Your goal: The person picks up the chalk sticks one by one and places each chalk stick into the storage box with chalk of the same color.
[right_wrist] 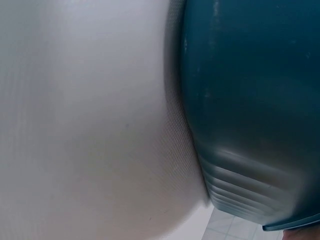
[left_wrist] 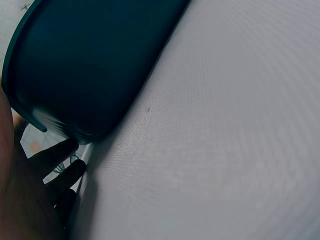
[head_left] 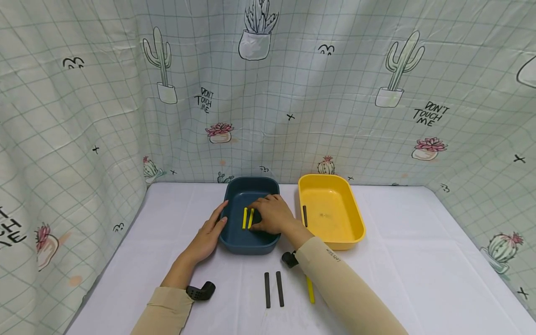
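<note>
Two yellow sticks lie side by side on the floor of the dark blue bin (head_left: 251, 184). My right hand (head_left: 273, 215) reaches over the bin's right wall and pinches the right-hand yellow stick (head_left: 251, 218) near its two ends. Just left of it is the other yellow stick (head_left: 244, 218). At the bin's left rim my left hand (head_left: 209, 237) rests with fingers extended and fingertips against the edge. The left wrist view shows those fingers (left_wrist: 67, 177) beside the bin's outer wall (left_wrist: 85, 65). In the right wrist view the bin's ribbed wall (right_wrist: 245, 185) hides most of my hand.
A yellow bin (head_left: 331, 200) stands to the right, with a black stick (head_left: 304, 216) inside along its left side. Nearer me lie a black stick (head_left: 267, 291), another black stick (head_left: 279, 288) and a yellow stick (head_left: 310, 291) partly under my right sleeve. A patterned curtain (head_left: 289, 93) closes the back.
</note>
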A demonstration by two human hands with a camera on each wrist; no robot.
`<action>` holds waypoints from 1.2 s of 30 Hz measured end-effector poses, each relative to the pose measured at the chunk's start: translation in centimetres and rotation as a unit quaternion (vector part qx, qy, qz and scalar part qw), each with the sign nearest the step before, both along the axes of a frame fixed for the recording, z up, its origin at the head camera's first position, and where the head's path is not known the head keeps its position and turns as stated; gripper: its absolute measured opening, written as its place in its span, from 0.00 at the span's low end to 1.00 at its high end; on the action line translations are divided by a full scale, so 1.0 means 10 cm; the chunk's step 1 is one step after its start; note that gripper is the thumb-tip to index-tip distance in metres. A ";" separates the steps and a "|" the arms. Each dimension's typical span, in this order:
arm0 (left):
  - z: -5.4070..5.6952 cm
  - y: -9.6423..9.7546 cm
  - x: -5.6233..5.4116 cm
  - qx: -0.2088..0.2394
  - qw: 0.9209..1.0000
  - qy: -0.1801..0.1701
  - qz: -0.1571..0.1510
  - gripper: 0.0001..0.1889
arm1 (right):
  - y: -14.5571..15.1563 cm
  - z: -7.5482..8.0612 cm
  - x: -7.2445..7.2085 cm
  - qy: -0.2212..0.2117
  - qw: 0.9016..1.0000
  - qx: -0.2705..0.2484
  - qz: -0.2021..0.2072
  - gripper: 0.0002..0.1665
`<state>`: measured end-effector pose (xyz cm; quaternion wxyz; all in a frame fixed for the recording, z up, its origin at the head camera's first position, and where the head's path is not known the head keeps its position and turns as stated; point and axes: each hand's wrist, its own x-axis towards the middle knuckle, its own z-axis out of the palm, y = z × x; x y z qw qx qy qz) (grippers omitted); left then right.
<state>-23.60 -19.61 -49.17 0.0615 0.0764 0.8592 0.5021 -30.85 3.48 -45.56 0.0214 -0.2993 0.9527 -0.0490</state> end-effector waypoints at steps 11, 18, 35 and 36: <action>0.00 0.01 -0.01 0.004 1.000 0.002 -0.003 0.29 | 0.02 0.01 -0.01 -0.012 1.000 -0.011 -0.003 0.37; 0.02 0.03 -0.02 0.006 1.000 0.001 -0.005 0.30 | 0.05 0.03 -0.01 -0.020 0.999 -0.048 -0.005 0.34; 0.01 0.02 0.01 0.000 1.000 0.004 0.000 0.30 | 0.08 0.12 -0.02 -0.036 0.993 -0.109 0.017 0.26; 0.01 0.01 0.01 0.000 1.000 0.004 0.001 0.30 | 0.09 0.13 -0.01 -0.033 0.993 -0.108 0.019 0.26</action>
